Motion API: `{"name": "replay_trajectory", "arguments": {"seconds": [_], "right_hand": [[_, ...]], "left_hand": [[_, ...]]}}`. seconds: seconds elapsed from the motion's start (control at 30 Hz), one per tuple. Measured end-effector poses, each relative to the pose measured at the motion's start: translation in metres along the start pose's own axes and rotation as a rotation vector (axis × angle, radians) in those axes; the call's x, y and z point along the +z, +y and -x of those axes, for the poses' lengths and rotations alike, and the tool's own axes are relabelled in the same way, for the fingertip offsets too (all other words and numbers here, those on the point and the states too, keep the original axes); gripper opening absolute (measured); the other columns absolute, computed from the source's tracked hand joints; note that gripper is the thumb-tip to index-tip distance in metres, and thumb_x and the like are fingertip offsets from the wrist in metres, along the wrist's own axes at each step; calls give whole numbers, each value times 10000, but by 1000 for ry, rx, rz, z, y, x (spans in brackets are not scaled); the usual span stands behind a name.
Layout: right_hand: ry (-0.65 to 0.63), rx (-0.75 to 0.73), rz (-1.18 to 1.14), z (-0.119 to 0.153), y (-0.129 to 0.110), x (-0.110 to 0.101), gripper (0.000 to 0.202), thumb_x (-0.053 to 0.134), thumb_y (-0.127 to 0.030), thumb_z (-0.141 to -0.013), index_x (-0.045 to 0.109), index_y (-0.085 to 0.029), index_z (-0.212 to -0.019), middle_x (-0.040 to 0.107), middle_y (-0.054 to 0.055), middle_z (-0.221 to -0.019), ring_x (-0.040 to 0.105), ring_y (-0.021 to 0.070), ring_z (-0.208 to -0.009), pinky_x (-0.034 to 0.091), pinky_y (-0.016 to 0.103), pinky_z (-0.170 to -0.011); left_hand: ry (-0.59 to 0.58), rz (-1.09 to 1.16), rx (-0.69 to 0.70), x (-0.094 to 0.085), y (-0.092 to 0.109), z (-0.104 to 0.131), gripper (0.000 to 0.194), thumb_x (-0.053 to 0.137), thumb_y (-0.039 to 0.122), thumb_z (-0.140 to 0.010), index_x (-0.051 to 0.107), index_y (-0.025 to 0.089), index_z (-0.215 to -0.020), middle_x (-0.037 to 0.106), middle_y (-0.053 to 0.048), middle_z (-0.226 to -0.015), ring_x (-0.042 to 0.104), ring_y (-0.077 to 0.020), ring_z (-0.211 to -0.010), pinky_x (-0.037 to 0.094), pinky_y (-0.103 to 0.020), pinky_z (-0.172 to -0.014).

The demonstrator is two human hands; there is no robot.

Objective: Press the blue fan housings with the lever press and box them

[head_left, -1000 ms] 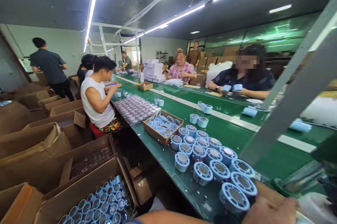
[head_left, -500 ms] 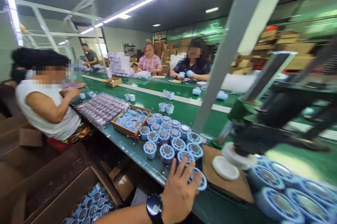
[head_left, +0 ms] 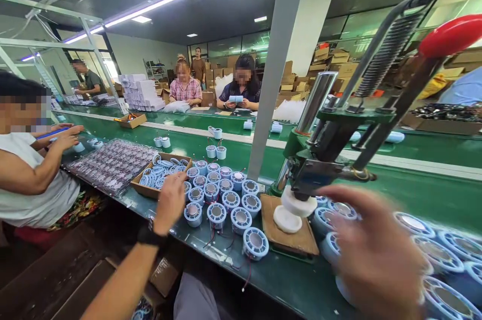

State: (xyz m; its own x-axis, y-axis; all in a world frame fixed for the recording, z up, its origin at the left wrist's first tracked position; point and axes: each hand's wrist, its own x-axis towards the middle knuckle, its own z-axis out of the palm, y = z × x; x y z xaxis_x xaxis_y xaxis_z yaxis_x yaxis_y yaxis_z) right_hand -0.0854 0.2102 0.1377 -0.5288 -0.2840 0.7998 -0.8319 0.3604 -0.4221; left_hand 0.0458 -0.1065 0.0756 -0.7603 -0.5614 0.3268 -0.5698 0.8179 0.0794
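Note:
My left hand (head_left: 171,203), with a dark band at its wrist, reaches over the right edge of a cardboard box (head_left: 145,190) of light-blue plastic rings (head_left: 154,176). Its fingers are loosely bent and apart, and nothing shows in them. Beside it stand rows of light-blue round speaker-like units (head_left: 216,213) with silver centres and thin wires. One such unit (head_left: 255,244) sits alone at the front. My right hand (head_left: 376,250) is smeared by motion in front of the hand press (head_left: 320,159), above more blue units (head_left: 448,300). Whether it holds anything cannot be made out.
The press has a red-knobbed lever (head_left: 452,36) and a white pad (head_left: 288,219) on a brown board (head_left: 269,204). A grey post (head_left: 276,69) rises behind the units. A green conveyor (head_left: 241,152) runs across. A co-worker (head_left: 33,174) sits at the left; others work opposite.
The view has swung right, bringing the press into full sight. My left hand has left the front unit and moved left to the ring box. My right hand has come into view.

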Motion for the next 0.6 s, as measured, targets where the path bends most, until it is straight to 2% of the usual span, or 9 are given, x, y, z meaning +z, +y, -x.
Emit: {"name": "replay_trajectory", "arguments": {"seconds": [0.03,0.1,0.17,0.23,0.33,0.43,0.53,0.6], "right_hand": [[-53,-37,21,29,-2,18,271,441,-347,-965,614,-247,-1147,650,67,-1101,652,196,-1012,560,338,-853],[-191,-56,105,76,-2,55,305,443,-360,-964,624,-235,-1175,637,86,-1090,672,202,-927,585,329,-751],[-317,34,193,107,2,83,343,463,-370,-953,624,-236,-1224,608,102,-1121,681,209,-890,589,312,-661],[-397,140,212,122,7,99,354,516,-364,-932,616,-243,-1249,580,101,-1163,683,201,-904,595,294,-664],[-441,187,170,125,10,102,345,591,-330,-898,618,-249,-1232,556,91,-1212,675,189,-975,604,286,-769],[-444,137,150,123,11,94,322,615,-277,-876,629,-254,-1198,557,91,-1233,666,204,-1013,604,317,-825],[-458,80,146,121,14,87,294,586,-244,-887,640,-266,-1176,560,90,-1254,669,197,-983,607,324,-825],[-474,49,137,119,19,84,297,542,-221,-907,641,-273,-1182,570,86,-1244,668,189,-990,605,309,-823]], "left_hand": [[-54,-34,-53,-5,-24,-22,451,298,156,-972,553,119,-1343,546,-161,-1416,466,-236,-1366,363,-404,-1152],[-172,-73,-90,-10,-62,-58,342,454,213,-914,667,98,-1155,673,-196,-1204,606,-300,-1194,455,-417,-1041],[-279,-98,-95,-8,-84,-80,227,613,251,-797,719,107,-938,727,-198,-999,678,-341,-1020,510,-414,-923],[-345,-125,-99,-2,-91,-89,153,681,227,-695,710,121,-801,734,-195,-903,694,-355,-942,521,-399,-854],[-354,-136,-103,6,-89,-89,119,670,171,-655,695,129,-763,738,-187,-876,697,-336,-918,512,-360,-823],[-294,-102,-101,5,-87,-85,133,629,181,-720,705,128,-815,744,-170,-878,696,-304,-906,505,-337,-831],[-157,-42,-104,-5,-87,-78,243,542,222,-842,710,111,-979,745,-172,-977,687,-302,-951,503,-363,-880],[-44,-9,-113,-14,-81,-64,333,456,232,-915,669,96,-1132,722,-171,-1104,672,-289,-1017,495,-379,-935]]}}
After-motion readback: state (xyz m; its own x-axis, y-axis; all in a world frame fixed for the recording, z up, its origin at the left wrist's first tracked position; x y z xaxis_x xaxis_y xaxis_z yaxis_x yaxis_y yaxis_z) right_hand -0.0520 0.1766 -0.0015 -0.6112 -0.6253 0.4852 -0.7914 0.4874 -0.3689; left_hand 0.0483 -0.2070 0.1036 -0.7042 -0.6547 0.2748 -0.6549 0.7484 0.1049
